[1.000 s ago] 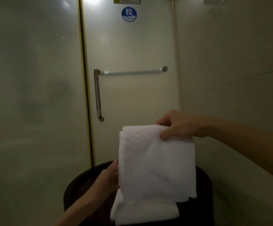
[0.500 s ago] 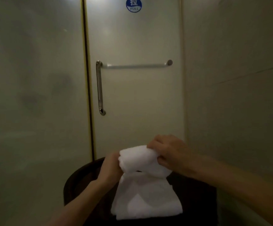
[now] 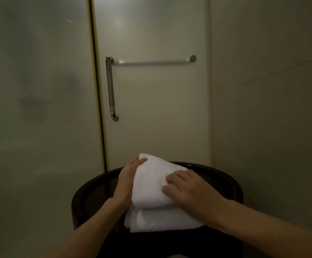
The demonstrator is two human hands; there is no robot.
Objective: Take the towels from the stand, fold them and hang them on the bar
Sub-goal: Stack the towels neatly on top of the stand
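Top towel (image 3: 151,183) looks pretty much folded, sitting on a second towel (image 3: 160,218) on the stand (image 3: 226,175). Left hand (image 3: 131,181) lies flat along its side and right hand (image 3: 188,189) presses on top, neither really gripping, I think (it's dim). The bar (image 3: 151,62) is bare, so all the hanging is left.

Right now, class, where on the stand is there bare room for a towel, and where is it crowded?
Bare: the stand's top between its left rim and the left hand, and right of the right hand. Crowded: the middle, stacked towels and both hands.
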